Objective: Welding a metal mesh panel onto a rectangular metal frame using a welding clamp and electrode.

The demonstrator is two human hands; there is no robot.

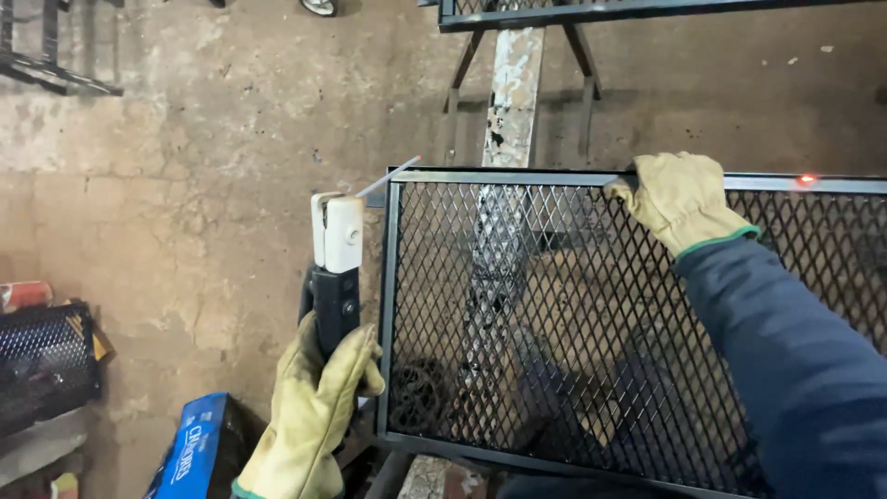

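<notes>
Two gloved hands work at a black metal frame [637,180] filled with expanded diamond mesh [554,323], and every place below is told from that frame. The left hand [309,420], in a yellow leather glove, is closed around the dark handle of an electrode holder [334,268] just beside the frame's left upright bar. The holder stands nearly upright, its white jaw head level with the frame's upper left corner. A thin welding rod [388,177] sticks out of the head, slanting up and toward that corner; its tip lies at the corner, though whether it touches the metal cannot be told.

The right hand [679,199], in a matching yellow glove with a green cuff edge, is curled over the frame's top bar, a little right of the middle, fingers hooked on the rail. A dark blue sleeve [785,360] runs from it across the mesh toward the lower right. Farther right along the same top bar a small red-orange spot [806,178] glows.

Behind the frame, seen partly through the mesh, a paint-flecked pale beam [513,102] runs up toward another dark metal frame [591,13] at the top edge. A stained concrete floor [203,185] spreads left of the frame. Below and left of the frame lies a blue box [194,453], and farther left sits a black mesh piece [42,365].
</notes>
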